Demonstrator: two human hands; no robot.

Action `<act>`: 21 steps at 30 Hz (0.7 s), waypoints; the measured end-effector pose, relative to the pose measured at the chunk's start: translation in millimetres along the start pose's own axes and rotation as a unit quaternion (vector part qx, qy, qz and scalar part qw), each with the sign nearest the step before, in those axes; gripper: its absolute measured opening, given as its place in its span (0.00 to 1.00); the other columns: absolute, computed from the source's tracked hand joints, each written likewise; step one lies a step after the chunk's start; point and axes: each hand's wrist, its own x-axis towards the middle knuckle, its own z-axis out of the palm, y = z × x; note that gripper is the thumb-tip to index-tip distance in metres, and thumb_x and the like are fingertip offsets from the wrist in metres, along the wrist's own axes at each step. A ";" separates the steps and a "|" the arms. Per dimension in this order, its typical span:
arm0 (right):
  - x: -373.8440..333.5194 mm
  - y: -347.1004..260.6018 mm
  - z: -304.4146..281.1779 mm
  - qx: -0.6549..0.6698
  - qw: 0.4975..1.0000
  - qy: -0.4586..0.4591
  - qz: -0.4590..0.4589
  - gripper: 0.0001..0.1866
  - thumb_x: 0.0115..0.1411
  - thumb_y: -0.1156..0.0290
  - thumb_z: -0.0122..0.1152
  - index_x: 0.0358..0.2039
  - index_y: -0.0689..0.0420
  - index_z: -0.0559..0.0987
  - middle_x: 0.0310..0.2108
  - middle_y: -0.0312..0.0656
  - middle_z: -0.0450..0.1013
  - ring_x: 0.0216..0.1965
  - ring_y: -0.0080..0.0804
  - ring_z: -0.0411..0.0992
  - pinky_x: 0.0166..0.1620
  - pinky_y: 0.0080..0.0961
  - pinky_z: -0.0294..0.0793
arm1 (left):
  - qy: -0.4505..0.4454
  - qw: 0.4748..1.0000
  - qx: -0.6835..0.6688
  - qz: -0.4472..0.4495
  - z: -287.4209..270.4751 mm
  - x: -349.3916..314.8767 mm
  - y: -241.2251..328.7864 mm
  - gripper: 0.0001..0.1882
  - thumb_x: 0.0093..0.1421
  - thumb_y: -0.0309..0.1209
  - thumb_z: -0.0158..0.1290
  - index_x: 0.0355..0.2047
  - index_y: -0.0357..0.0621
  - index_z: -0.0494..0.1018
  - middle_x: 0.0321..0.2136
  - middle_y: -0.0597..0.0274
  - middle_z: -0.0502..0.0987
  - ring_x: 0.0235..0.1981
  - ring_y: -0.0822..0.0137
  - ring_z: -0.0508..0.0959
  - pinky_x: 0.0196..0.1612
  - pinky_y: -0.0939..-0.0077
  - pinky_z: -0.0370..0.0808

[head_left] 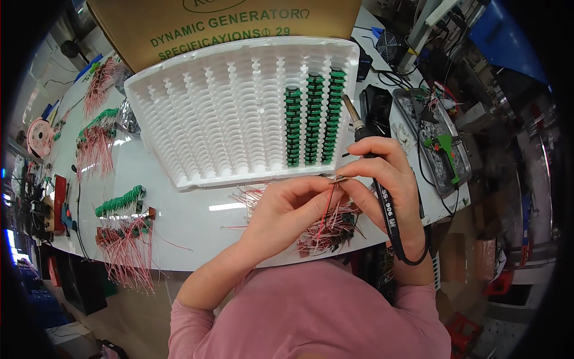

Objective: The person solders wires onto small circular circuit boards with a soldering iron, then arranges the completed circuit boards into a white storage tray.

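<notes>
Above a heap of red and white wires [329, 233], my two hands meet at a small part [336, 179] with a red wire hanging from it. Thumb and fingers of my left hand [286, 206] pinch the part from one side. The thumb and index finger of my right hand [385, 179] close on its other side. A black soldering iron [382, 206] also rests in my right hand, its metal tip pointing up and left, away from the part. My fingers hide much of the part.
A white foam tray [209, 119] with columns of green round parts [312, 119] leans against a cardboard box [239, 18]. Bundles of wired green parts [122, 203] lie at the left. On the right are a metal tray [412, 113] and a green tool [445, 152].
</notes>
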 end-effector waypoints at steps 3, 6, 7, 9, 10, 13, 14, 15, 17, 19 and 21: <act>0.1 0.1 1.8 -0.053 0.998 -0.012 -0.016 0.13 0.39 0.79 0.64 0.28 0.54 0.76 0.36 0.38 0.68 0.35 0.33 0.67 0.37 0.24 0.66 | 0.029 0.995 0.081 0.040 1.6 -2.0 2.2 0.10 0.57 0.28 0.49 0.37 0.34 0.72 0.29 0.65 0.76 0.31 0.79 0.73 0.34 0.86 0.70; -1.8 4.9 5.7 -0.058 0.998 0.009 -0.017 0.13 0.38 0.78 0.64 0.27 0.53 0.76 0.36 0.36 0.68 0.35 0.34 0.66 0.38 0.25 0.64 | 0.066 0.976 0.192 0.084 3.9 -0.7 4.3 0.10 0.56 0.27 0.50 0.36 0.35 0.73 0.27 0.63 0.77 0.28 0.78 0.74 0.30 0.84 0.72; -2.2 5.8 6.6 -0.082 0.996 0.016 -0.030 0.13 0.37 0.78 0.64 0.27 0.53 0.75 0.36 0.36 0.68 0.35 0.34 0.66 0.38 0.26 0.64 | 0.078 0.963 0.232 0.115 4.1 -0.2 4.7 0.10 0.55 0.27 0.51 0.36 0.36 0.73 0.26 0.61 0.77 0.27 0.77 0.75 0.29 0.83 0.72; -2.3 5.7 7.3 -0.105 0.993 0.021 -0.043 0.12 0.37 0.78 0.64 0.26 0.53 0.75 0.36 0.36 0.68 0.35 0.34 0.66 0.38 0.26 0.63 | 0.091 0.948 0.271 0.144 2.6 0.8 4.7 0.10 0.54 0.27 0.51 0.36 0.36 0.73 0.26 0.59 0.77 0.27 0.76 0.76 0.29 0.82 0.72; -2.3 5.0 7.2 -0.120 0.991 0.021 -0.046 0.12 0.37 0.78 0.64 0.26 0.53 0.75 0.36 0.36 0.68 0.35 0.34 0.66 0.38 0.27 0.63 | 0.097 0.935 0.301 0.160 0.8 1.4 4.2 0.09 0.54 0.27 0.52 0.35 0.36 0.73 0.26 0.58 0.77 0.27 0.75 0.76 0.29 0.82 0.72; -3.2 5.9 8.1 -0.132 0.990 0.022 -0.044 0.13 0.36 0.78 0.64 0.25 0.54 0.74 0.36 0.36 0.68 0.35 0.34 0.65 0.38 0.27 0.63 | 0.098 0.915 0.344 0.186 -2.7 0.5 1.7 0.09 0.53 0.26 0.53 0.34 0.36 0.73 0.26 0.58 0.77 0.28 0.74 0.76 0.30 0.81 0.72; -3.5 6.3 8.5 -0.129 0.991 0.024 -0.040 0.13 0.36 0.78 0.64 0.25 0.54 0.74 0.36 0.36 0.68 0.35 0.34 0.65 0.39 0.27 0.63 | 0.094 0.908 0.358 0.197 -3.5 -0.2 1.1 0.09 0.52 0.26 0.53 0.34 0.36 0.73 0.27 0.58 0.77 0.27 0.74 0.76 0.30 0.81 0.72; -4.0 6.5 8.5 -0.129 0.991 0.024 -0.039 0.13 0.36 0.78 0.64 0.25 0.54 0.74 0.36 0.36 0.68 0.35 0.34 0.65 0.39 0.27 0.63 | 0.093 0.908 0.357 0.197 -3.6 -1.0 1.7 0.09 0.52 0.26 0.53 0.34 0.36 0.73 0.27 0.58 0.77 0.27 0.74 0.76 0.30 0.81 0.72; -5.6 6.2 8.5 -0.113 0.993 0.030 -0.018 0.12 0.36 0.78 0.63 0.25 0.54 0.74 0.35 0.36 0.68 0.35 0.35 0.65 0.38 0.27 0.63 | 0.098 0.936 0.296 0.162 -2.9 -2.9 3.5 0.09 0.52 0.25 0.53 0.34 0.36 0.73 0.27 0.59 0.77 0.27 0.75 0.76 0.30 0.82 0.72; -7.2 4.5 10.7 -0.094 0.995 0.029 -0.001 0.12 0.36 0.78 0.63 0.25 0.54 0.74 0.35 0.37 0.68 0.35 0.35 0.65 0.38 0.27 0.63 | 0.110 0.947 0.261 0.153 -3.0 -4.8 2.2 0.08 0.52 0.25 0.54 0.33 0.36 0.73 0.27 0.60 0.77 0.27 0.75 0.76 0.31 0.82 0.73; -8.6 2.7 12.5 -0.077 0.996 0.029 0.017 0.11 0.36 0.78 0.63 0.24 0.55 0.74 0.35 0.37 0.68 0.35 0.35 0.65 0.38 0.27 0.64 | 0.119 0.956 0.225 0.145 -3.6 -6.3 0.4 0.08 0.52 0.25 0.54 0.33 0.36 0.73 0.28 0.61 0.77 0.27 0.75 0.76 0.31 0.82 0.73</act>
